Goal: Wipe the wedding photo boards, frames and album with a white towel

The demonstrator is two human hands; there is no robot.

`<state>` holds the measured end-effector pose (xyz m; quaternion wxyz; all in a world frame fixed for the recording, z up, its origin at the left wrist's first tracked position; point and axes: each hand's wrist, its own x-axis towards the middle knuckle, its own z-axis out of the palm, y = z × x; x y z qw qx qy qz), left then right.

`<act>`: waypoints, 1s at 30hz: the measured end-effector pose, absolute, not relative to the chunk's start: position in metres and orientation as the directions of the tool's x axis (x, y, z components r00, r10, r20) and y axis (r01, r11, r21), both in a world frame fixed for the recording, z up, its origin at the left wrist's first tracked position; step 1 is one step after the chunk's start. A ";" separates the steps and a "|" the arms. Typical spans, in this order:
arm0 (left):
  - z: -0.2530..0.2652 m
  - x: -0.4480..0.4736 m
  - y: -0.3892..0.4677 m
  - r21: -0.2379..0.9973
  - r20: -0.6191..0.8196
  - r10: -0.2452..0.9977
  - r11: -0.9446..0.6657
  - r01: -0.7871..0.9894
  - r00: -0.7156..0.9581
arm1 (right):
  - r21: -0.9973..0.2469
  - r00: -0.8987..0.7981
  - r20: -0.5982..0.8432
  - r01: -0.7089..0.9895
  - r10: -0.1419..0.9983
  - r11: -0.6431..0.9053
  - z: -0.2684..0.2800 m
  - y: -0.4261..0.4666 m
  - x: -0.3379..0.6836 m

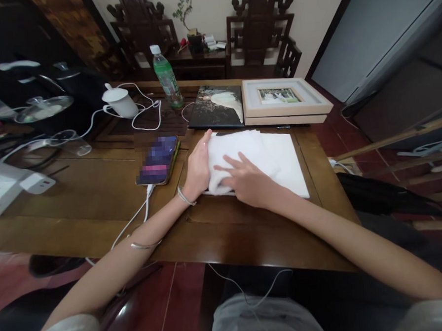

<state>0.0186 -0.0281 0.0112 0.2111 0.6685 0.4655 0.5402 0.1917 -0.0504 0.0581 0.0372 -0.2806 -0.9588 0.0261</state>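
Observation:
A flat white panel (289,164) lies on the wooden table in front of me, with a folded white cloth (238,145) over its left part. My left hand (198,164) rests along the panel's left edge, fingers stretched out away from me and partly hidden by the cloth. On top of the cloth lies my right hand (246,179), its fingers spread and pressing down. To the left of my hands is a phone (159,161) with its screen lit and a white cable plugged in.
Behind the panel are a dark photo panel (218,106) and stacked pale wooden frames (286,103). A green-labelled bottle (167,77) and a lidded white cup (120,102) stand at the back left. A clear cup (71,142), white cables and a power strip (3,184) occupy the left side.

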 end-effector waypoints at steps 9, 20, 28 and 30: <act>0.008 0.021 -0.026 0.613 0.457 0.860 -0.490 0.620 0.228 | -0.244 -0.804 0.009 0.575 0.595 0.781 0.081 -0.100 0.273; 0.005 0.023 -0.026 0.495 0.392 0.845 -0.526 0.692 0.363 | -0.379 -0.587 0.156 0.707 0.794 0.597 0.078 -0.001 0.232; 0.009 0.022 -0.028 0.480 0.407 0.836 -0.538 0.693 0.368 | -0.547 -0.636 0.184 0.567 0.749 0.616 0.082 0.031 0.184; 0.007 0.021 -0.027 0.484 0.404 0.836 -0.540 0.689 0.371 | -0.554 -0.623 0.136 0.597 0.771 0.580 0.083 0.028 0.200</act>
